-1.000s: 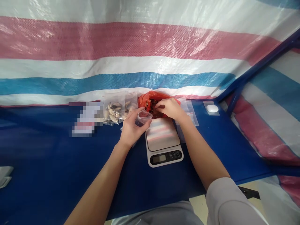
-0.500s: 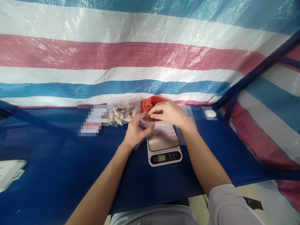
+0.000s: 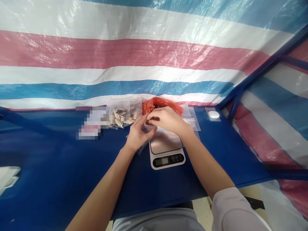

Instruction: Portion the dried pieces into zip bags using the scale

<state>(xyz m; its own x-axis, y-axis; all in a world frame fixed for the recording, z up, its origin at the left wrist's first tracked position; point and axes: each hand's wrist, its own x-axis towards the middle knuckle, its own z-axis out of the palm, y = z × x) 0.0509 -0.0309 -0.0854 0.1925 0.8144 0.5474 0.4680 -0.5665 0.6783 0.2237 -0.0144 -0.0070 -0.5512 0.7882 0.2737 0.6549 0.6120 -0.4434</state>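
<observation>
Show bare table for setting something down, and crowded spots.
Free: table between white object and left arm; nearside of scale; right of right arm, nearer than white disc. Crowded: around red bag, clear bags, hands.

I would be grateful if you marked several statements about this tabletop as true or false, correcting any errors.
1. The left hand holds a small clear plastic bag. True.
2. The right hand is buried inside the crumpled red plastic bag. False: its fingers are at the small clear plastic bag's mouth.
3. The white scale with a square silver plate stands right of the clear bags of pale pieces. True.
4. The white oval object lies left of the scale. False: it lies to its right.
</observation>
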